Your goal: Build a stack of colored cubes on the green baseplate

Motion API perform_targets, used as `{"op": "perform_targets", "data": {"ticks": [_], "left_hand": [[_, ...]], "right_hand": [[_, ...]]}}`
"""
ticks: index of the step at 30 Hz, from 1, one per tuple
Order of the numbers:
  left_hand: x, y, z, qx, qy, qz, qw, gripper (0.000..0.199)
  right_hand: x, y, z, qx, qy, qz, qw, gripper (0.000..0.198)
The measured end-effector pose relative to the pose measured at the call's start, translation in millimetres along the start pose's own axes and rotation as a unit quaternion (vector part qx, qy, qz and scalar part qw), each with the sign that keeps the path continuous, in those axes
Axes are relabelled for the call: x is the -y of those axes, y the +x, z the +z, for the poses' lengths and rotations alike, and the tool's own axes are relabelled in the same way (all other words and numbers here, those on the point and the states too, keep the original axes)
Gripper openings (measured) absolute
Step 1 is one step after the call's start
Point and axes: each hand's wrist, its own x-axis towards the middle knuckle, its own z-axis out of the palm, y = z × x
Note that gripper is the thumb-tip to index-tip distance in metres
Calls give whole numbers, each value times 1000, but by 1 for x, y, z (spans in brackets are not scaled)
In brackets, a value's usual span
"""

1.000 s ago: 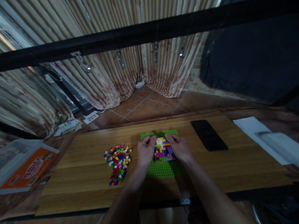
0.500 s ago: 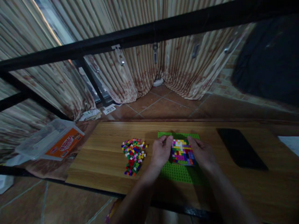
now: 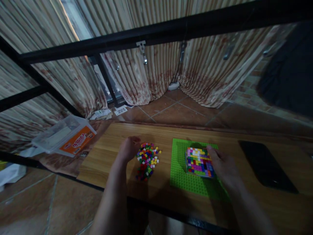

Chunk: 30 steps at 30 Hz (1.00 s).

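Note:
A block of small multicoloured bricks [image 3: 199, 162] stands on a green studded baseplate [image 3: 178, 163]. My right hand [image 3: 221, 161] is at the block's right side, thumb and fingers closed on its edge; the far fingertips are hidden. My left hand [image 3: 129, 148] is over the wooden table at the upper left edge of a pile of loose coloured bricks [image 3: 147, 158]. Its fingers are bent with a gap between thumb and forefinger, and no brick shows in them.
A flat black tablet-like slab [image 3: 267, 166] lies on the table [image 3: 105, 156] to the right. On the left, beyond the table, a clear plastic box [image 3: 66, 133] bears an orange label. A black metal bar [image 3: 158, 34] crosses in front of striped curtains [image 3: 156, 75].
My left hand has left the block's left side and moved left to the brick pile. My right hand stays at the block. The view has shifted somewhat to the left.

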Motion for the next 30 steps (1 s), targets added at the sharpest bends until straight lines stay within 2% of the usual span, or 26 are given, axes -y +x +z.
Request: {"op": "perform_targets", "data": {"ticks": [4,7,13,17,22,26,28,30], "left_hand": [[5,-1,1,43,69,51,995,20],[0,-3,2,45,101,71,991,20],[-3,-1,7,35,76,74,994,17],[-2,1,12,36,75,58,995,16],[-7,-1,8,32,72,70,994,15],[-8,-2,2,35,16,61,997,9],[-9,-3,1,39,-67,65,995,6],[-14,-5,2,55,-181,80,979,12]], "right_hand": [[-2,2,1,-18,-25,-7,999,55],[-5,4,1,-17,-34,-5,999,55],[-4,4,0,-20,-32,-23,999,51],[-1,3,-1,-24,-30,-11,999,51],[-2,3,0,-14,-34,-8,999,52],[-1,1,-1,-15,-5,-6,1000,50],[-1,0,-1,-29,47,0,998,53],[-1,-2,-2,-68,104,-6,992,58]]}}
